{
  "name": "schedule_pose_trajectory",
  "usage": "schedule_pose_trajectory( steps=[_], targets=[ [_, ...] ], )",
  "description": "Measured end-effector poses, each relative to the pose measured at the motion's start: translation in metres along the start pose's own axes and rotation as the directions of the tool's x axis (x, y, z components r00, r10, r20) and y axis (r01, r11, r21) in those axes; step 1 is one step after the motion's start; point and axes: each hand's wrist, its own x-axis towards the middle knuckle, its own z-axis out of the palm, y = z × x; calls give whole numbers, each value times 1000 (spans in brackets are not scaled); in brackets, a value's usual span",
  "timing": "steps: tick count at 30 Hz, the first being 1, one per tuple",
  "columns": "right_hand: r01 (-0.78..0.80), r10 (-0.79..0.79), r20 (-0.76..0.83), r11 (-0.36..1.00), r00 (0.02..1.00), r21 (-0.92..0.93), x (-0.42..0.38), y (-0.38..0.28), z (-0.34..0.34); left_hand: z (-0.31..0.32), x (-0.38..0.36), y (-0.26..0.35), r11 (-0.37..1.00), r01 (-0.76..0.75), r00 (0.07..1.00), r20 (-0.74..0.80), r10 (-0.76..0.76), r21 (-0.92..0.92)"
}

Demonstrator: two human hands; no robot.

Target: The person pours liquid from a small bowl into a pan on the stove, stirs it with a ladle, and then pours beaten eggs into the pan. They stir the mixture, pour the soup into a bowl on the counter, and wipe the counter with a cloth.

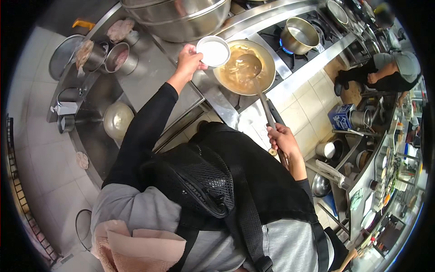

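Note:
My left hand (pixel 188 61) grips a small round metal bowl (pixel 213 51) with white contents, its rim overlapping the near left edge of a wide pan in this view. In that pan (pixel 271 77) is a brown, soupy food (pixel 232 75) with pale pieces. My right hand (pixel 285 141) is wrapped round the long handle of a ladle (pixel 249 65), whose round head rests in the brown liquid. The pan's dark handle (pixel 274 112) runs beside the ladle's shaft, below my fingers' reach.
A brass-coloured pot (pixel 299 36) stands over a blue flame at the right. Large steel basins (pixel 176 20) sit behind the counter. To the left are a sink area with a round pan (pixel 118 120) and metal containers (pixel 121 59). Another person (pixel 385 68) is at the far right.

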Motion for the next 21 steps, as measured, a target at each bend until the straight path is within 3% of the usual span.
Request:
schedule_pose_trajectory(
  steps=[1, 3, 5, 7, 9, 12, 13, 15, 17, 19, 20, 21],
  targets=[
    [0, 0, -8, 1000, 1000, 4, -1, 1, -8, 6, 3, -1, 1000, 2, 1000, 9, -2, 0],
    [41, -60, -91, 978, 994, -205, -5, 4, -19, 17, 8, -3, 996, -56, 998, 37, 54, 70],
    [60, -88, -124, 975, 988, -216, -12, -7, -20, 28, 10, -2, 995, -65, 998, 29, 63, 73],
    [140, -216, -171, 917, 961, -372, -9, -9, -27, 37, 13, -2, 994, -73, 997, 14, 72, 78],
    [117, -213, -178, 892, 961, -437, -4, -14, -31, 42, 19, -4, 986, -159, 987, -2, 160, 42],
    [158, -441, -233, 686, 867, -711, 11, -18, -26, 48, 21, -3, 973, -217, 975, -24, 220, 80],
    [159, -440, -231, 685, 868, -711, 19, -17, -23, 49, 22, -2, 973, -217, 975, -26, 220, 81],
    [224, -628, -196, 524, 753, -822, 36, -13, -19, 50, 22, -1, 963, -232, 970, -35, 239, 135],
    [196, -600, -207, 536, 773, -821, 50, -8, -13, 52, 19, 5, 968, -224, 972, -40, 230, 109],
    [266, -588, -114, 519, 801, -812, 58, -4, -4, 54, 18, 7, 973, -218, 974, -43, 222, 83],
    [243, -510, -102, 566, 854, -788, 61, -2, 2, 55, 19, 7, 976, -216, 975, -54, 217, 23],
    [135, -239, -116, 819, 964, -558, 58, 0, 4, 55, 19, 6, 976, -213, 975, -65, 210, -36]
  ],
)
